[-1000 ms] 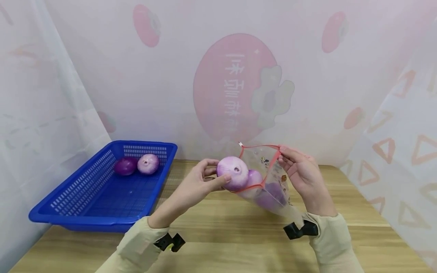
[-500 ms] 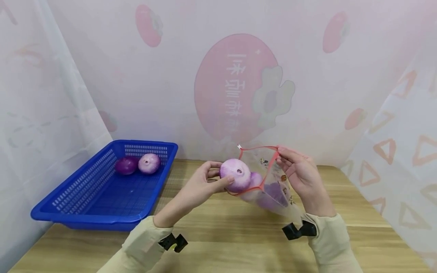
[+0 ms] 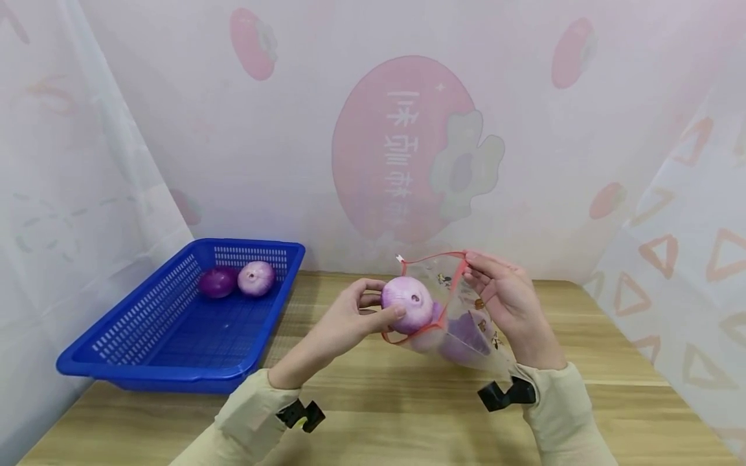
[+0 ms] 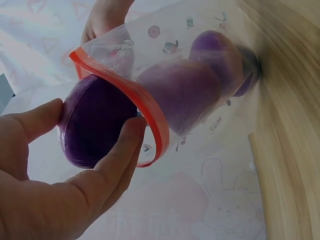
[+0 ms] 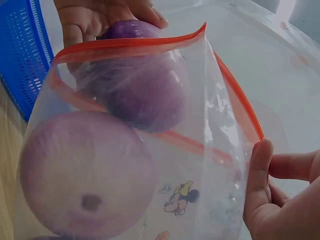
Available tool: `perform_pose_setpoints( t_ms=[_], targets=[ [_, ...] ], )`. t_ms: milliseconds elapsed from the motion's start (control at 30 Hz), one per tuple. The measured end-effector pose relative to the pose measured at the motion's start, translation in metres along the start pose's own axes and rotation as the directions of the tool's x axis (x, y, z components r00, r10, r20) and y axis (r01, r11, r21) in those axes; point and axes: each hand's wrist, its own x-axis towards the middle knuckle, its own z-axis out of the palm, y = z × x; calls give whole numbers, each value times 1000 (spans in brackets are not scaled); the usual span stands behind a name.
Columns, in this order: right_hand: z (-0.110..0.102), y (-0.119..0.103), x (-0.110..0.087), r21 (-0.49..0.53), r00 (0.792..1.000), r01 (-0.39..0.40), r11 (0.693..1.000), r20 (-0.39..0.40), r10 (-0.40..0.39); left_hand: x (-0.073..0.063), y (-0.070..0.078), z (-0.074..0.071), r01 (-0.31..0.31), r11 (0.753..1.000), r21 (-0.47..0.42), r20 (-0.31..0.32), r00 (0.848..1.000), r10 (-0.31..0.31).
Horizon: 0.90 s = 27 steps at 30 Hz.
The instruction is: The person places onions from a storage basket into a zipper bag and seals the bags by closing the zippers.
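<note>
Backdrop: pale printed cloth, fills the back; more cloth down both sides. Wood-grain table under everything. Blue basket on it, on the person's left, well apart from the bag; left sleeve overlaps its near right corner in the head view.

Clear bag with cartoon prints, tilted, mouth facing the left hand, closed end lower. Can't tell from the head view if it touches the table.

Left hand holds an onion, thumb in front, fingers behind. Right hand pinches the bag's mouth edge, thumb against index finger; mouth spread wide.

Held onion is at the bag mouth, partly past the edge. In the way: bagged onions, at least two, nearest one just inside the opening. Left fingertips also sit at the edge, between onion and plastic. Two onions in the basket, at the far end, side by side: dark onion, pale onion.

Black wrist mounts on both cuffs, right one close to the bag's lower end. Red zip strip lines the mouth; white slider at its far corner.
</note>
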Motion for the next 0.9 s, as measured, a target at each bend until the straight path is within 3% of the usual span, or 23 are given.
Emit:
perform_pose_setpoints(
  t_ms=[300, 467, 667, 900],
  targets=[
    [2, -1, 1, -1, 1000, 3, 1000, -4, -3, 4, -7, 5, 35, 995, -98, 10, 999, -34],
    [2, 0, 2, 4, 1000, 5, 1000, 0, -5, 3, -9, 8, 10, 997, -81, -13, 1000, -11],
    [3, 4, 2, 13, 1000, -12, 1000, -3, 12, 3, -10, 11, 38, 996, -82, -1, 999, -38],
    [3, 7, 2, 15, 1000, -13, 1000, 9, 13, 2, -10, 13, 30, 998, -49, -4, 1000, -30]
  ],
)
